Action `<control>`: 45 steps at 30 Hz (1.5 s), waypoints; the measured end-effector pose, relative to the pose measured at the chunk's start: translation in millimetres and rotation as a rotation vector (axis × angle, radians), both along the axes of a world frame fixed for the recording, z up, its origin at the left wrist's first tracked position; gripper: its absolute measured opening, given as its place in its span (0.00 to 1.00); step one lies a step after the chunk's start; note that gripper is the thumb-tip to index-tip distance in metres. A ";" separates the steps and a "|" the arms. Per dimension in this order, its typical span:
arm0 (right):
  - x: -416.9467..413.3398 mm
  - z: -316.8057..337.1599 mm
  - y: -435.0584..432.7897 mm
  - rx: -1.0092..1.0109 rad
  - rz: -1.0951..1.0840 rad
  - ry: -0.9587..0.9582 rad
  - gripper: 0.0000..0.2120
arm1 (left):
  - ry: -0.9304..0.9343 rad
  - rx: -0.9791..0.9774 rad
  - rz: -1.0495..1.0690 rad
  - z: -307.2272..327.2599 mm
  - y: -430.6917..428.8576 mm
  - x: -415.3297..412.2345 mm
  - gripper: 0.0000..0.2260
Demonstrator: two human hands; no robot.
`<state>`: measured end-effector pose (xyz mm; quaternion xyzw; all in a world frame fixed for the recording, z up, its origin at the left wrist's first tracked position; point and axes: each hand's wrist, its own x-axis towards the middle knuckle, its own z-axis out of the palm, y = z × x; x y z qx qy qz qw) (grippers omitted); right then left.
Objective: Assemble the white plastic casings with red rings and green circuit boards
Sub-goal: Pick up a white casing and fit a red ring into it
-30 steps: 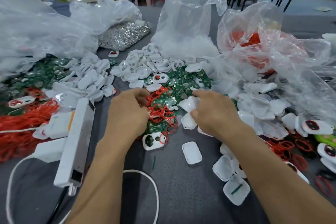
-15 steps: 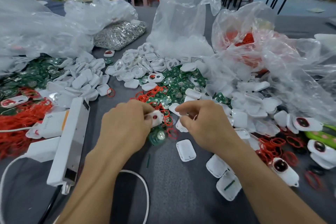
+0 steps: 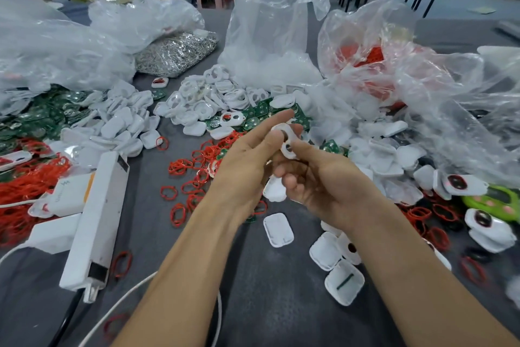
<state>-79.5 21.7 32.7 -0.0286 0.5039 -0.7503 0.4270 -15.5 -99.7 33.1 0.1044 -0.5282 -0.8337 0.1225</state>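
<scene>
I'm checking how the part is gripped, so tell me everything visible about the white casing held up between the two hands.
The white casing is a small, flat, rounded piece of smooth, glossy-looking plastic with at least one round opening that shows dark inside. It is raised above the grey table, tilted, its face toward the camera. The left hand pinches its upper part between thumb and forefinger; the right hand presses its thumb against the lower edge. Fingers hide its sides and back. Whether a ring or board is fitted cannot be told.

Bright even light, soft shadows, edges warped, slight blur
</scene>
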 end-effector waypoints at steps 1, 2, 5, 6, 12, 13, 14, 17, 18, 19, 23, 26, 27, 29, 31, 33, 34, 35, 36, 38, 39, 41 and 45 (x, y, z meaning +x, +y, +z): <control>-2.3 -1.6 4.2 0.073 0.001 0.106 0.13 | -0.009 0.083 0.040 -0.7 -2.2 -1.9 0.12; -3.9 -3.2 7.9 0.180 0.001 0.280 0.11 | -0.025 0.136 0.096 -0.7 -6.0 -3.8 0.10; 2.6 -3.0 8.8 0.567 0.195 0.991 0.08 | -0.079 0.182 0.178 -0.1 -20.4 -8.4 0.09; 8.6 -3.7 4.7 0.650 0.301 1.177 0.09 | -0.091 0.186 0.164 0.4 -23.7 -9.8 0.12; 34.1 -10.2 -18.5 0.962 0.402 1.615 0.03 | -0.099 0.215 0.059 -1.7 -25.1 -12.5 0.16; 33.4 -11.6 -17.9 0.944 0.383 1.614 0.04 | -0.098 0.223 0.053 -2.2 -24.8 -12.8 0.15; 31.2 -12.4 -15.9 0.905 0.350 1.563 0.05 | -0.095 0.238 0.050 -2.1 -24.7 -13.3 0.15; 13.1 -9.7 1.8 0.739 0.029 1.227 0.07 | -0.083 0.283 0.045 -2.6 -23.6 -15.3 0.14; 3.7 -7.8 10.9 0.695 -0.117 1.141 0.08 | -0.083 0.294 0.040 -2.8 -21.7 -16.5 0.13; -5.6 -5.9 20.4 0.661 -0.233 1.068 0.09 | -0.082 0.301 0.027 -2.5 -18.1 -18.0 0.13; -29.7 0.4 45.2 0.554 -0.428 0.874 0.07 | -0.137 0.198 -0.005 -1.2 11.0 -31.3 0.08; -30.6 -1.7 50.6 0.505 -0.422 0.879 0.06 | -0.202 0.019 0.068 -7.0 34.6 -44.8 0.10; -30.4 -3.3 52.2 0.478 -0.432 0.869 0.06 | -0.217 -0.032 0.111 -10.8 40.6 -48.6 0.11; -30.0 -6.2 54.6 0.416 -0.440 0.814 0.06 | -0.190 -0.124 0.191 -18.7 49.2 -52.3 0.12; -30.9 -7.9 55.6 0.388 -0.408 0.744 0.06 | -0.104 -0.294 0.293 -26.2 52.3 -53.9 0.11; -32.7 -8.6 56.9 0.349 -0.360 0.688 0.06 | -0.034 -0.461 0.350 -32.7 52.0 -53.1 0.11; -33.5 -8.4 57.3 0.301 -0.338 0.656 0.05 | -0.014 -0.493 0.349 -34.6 52.0 -51.8 0.11; -33.8 -8.0 57.5 0.241 -0.322 0.617 0.05 | -0.002 -0.496 0.342 -36.4 52.0 -50.3 0.11; -33.8 -7.3 56.9 0.184 -0.316 0.577 0.04 | 0.002 -0.488 0.342 -38.5 51.9 -48.9 0.10; -32.2 -6.3 55.7 0.097 -0.324 0.505 0.07 | -0.006 -0.462 0.363 -40.9 53.1 -47.2 0.06; -30.7 -6.1 54.6 0.067 -0.328 0.466 0.09 | -0.011 -0.438 0.388 -40.6 54.2 -46.6 0.04; -29.0 -8.9 52.1 0.032 -0.296 0.406 0.07 | -0.022 -0.397 0.449 -39.4 56.1 -46.8 0.02; -25.2 -13.3 48.3 0.052 -0.344 0.484 0.13 | -0.019 -0.377 0.447 -38.3 58.1 -47.4 0.04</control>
